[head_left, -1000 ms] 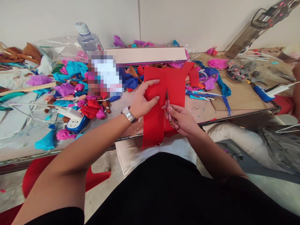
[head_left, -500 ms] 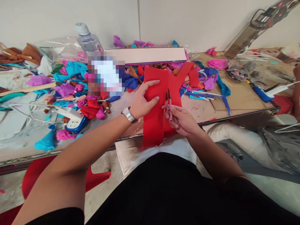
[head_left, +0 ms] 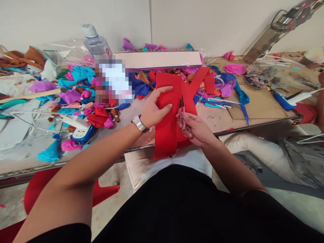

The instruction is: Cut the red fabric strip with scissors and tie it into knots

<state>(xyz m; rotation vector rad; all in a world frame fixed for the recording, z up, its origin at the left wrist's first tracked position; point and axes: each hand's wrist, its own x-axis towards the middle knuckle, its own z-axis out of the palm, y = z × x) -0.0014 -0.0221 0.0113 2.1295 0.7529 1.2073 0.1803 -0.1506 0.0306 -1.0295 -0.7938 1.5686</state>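
A long piece of red fabric (head_left: 165,135) lies over the table edge and hangs down toward my lap. My left hand (head_left: 155,107) rests flat on it, thumb and fingers spread. My right hand (head_left: 196,128) grips a small pair of scissors (head_left: 182,116) with pink handles, and their dark blades point away from me. The blades are at the right edge of the long red piece, along a slit that runs down the cloth. More red fabric (head_left: 189,104) lies right of the slit, partly under my right hand. A loose red strip (head_left: 202,79) lies crosswise behind it.
Bunched coloured cloth pieces (head_left: 73,96) crowd the table's left side. A water bottle (head_left: 95,42) stands behind a blurred bright patch. A power strip (head_left: 83,131) with cables lies at left, a long pale box (head_left: 157,60) at the back, and cardboard (head_left: 255,108) at right. Another person's leg (head_left: 263,148) shows at right.
The scissors have shifted very slightly away from me along the slit, and their blades look a little closer together. My left hand has stayed in place on the fabric.
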